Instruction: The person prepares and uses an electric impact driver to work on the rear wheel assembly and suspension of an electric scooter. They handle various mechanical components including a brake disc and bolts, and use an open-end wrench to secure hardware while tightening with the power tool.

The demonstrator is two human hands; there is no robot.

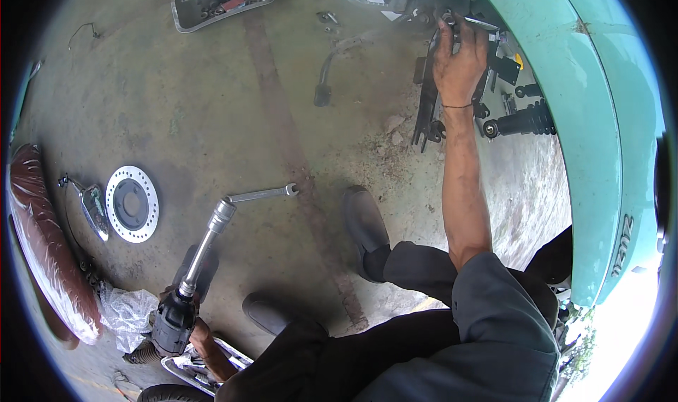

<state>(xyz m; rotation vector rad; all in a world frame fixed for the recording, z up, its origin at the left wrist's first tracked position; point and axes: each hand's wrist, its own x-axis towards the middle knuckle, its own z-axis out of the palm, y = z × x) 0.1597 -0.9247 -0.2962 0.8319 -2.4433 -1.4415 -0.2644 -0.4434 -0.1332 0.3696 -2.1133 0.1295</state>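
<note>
Low on the left, my left hand (199,337) grips a black power tool (173,321) with a long chrome extension (206,250) and socket (222,213) pointing up. A combination wrench (261,193) lies on the floor beyond the socket. At the upper right, my right hand (459,63) reaches among dark metal parts, its fingers closed at a small metal fitting (448,18) near the top of dark forked brackets (426,105); exactly what they hold is unclear. Black shock absorbers (519,123) lie right of it, beside the turquoise body panel (593,119).
A metal tray (182,20) of parts sits at the top left. A brake disc (146,186), a mirror (94,211), a wrapped maroon seat (39,225) and bubble wrap (127,310) lie left. A pedal-like part (322,91) lies on the floor (212,105). My feet (364,225) are below centre.
</note>
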